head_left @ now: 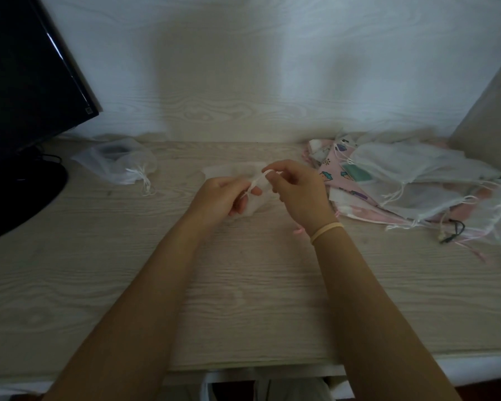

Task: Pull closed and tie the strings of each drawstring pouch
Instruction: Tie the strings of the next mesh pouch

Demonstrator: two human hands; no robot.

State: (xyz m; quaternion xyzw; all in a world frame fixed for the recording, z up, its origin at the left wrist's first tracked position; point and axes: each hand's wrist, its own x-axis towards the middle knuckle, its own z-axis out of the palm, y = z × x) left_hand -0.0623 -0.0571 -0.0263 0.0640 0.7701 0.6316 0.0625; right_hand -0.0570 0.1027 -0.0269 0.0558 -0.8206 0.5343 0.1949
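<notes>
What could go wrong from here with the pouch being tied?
1. Both the left hand and right hand pinch one thin white string on the sheer white pouch; it could slip or knot loosely.
2. The right forearm sits close to the pile of untied pouches, whose loose strings trail over the desk; a pull might snag them.
3. The dim, blurred view makes judging the knot hard.

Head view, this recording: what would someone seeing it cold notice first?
First, the two hands at the desk's centre: the left hand and right hand both pinch the white strings of a sheer white pouch lying flat. Next, the heap of pouches, sheer white and pink patterned, on the right. A tied sheer pouch sits at the left, by a dark monitor.
</notes>
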